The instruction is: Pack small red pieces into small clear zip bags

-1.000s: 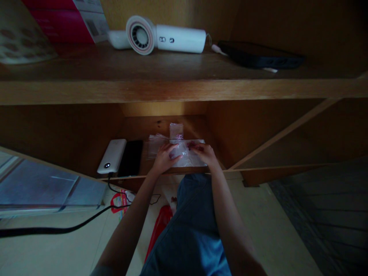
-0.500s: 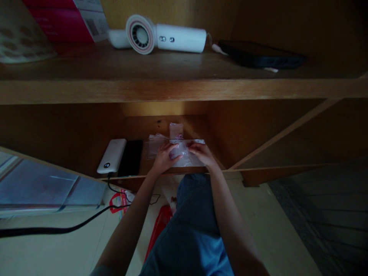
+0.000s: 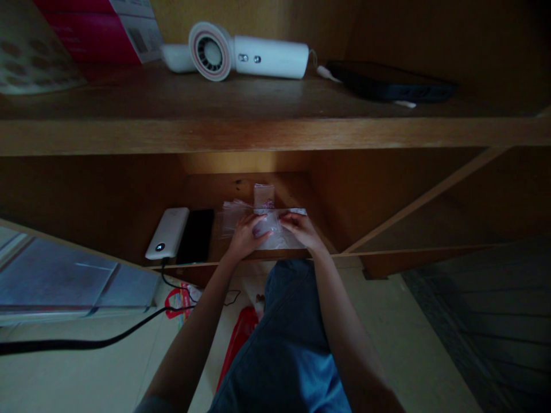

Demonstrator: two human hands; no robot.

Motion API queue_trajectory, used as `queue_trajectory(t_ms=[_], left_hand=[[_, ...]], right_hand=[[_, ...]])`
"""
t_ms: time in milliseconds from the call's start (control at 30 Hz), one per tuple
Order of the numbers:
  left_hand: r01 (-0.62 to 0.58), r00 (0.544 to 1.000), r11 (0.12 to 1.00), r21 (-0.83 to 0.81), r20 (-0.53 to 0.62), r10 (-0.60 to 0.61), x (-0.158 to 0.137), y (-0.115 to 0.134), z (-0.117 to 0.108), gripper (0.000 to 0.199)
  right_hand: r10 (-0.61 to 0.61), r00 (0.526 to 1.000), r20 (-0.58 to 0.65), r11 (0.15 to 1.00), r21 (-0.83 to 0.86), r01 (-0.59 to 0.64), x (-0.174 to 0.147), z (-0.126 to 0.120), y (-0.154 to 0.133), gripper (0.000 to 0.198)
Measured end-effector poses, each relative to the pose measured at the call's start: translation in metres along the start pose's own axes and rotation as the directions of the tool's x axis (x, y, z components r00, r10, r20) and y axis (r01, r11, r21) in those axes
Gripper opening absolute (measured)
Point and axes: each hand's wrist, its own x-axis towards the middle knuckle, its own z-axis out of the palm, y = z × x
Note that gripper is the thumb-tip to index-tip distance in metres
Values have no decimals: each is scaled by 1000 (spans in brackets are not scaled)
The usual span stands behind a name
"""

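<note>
Nearest lies a knee in blue cloth (image 3: 288, 344), with a red bag (image 3: 239, 338) and a black cable (image 3: 86, 343) on the floor beside it. Beyond, on the lower shelf (image 3: 258, 255), the left hand (image 3: 245, 236) and right hand (image 3: 302, 230) both rest on a clear plastic bag (image 3: 275, 232); whether either grip pinches it or only presses flat, I cannot tell. Smaller clear bags (image 3: 263, 196) lie just behind. Left of them sit a white power bank (image 3: 167, 233) and a dark phone (image 3: 197, 235). On the upper shelf lie a white handheld fan (image 3: 241, 56), a pink box (image 3: 99, 28) and a dark tablet (image 3: 387, 83). No writing is readable.
</note>
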Motion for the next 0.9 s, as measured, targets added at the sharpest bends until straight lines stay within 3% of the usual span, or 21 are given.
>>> queue_trajectory(t_ms=[300,600,800,900], left_hand=[[-20,1000,1000,7,-6,20,0,-4,2,40],[-9,1000,1000,20,-6,9,1,-3,2,41],[25,1000,999,48,-13,-25,0,-4,2,40],[28,1000,998,49,-6,-28,1,-4,1,42]], right_hand=[[-64,998,26,998,-1,64,2,4,2,22],[23,1000,5,999,-49,-22,-1,3,-2,39],[42,986,163,996,-88,-28,-7,5,-9,30],[26,986,167,996,-92,-11,-7,6,-9,24]])
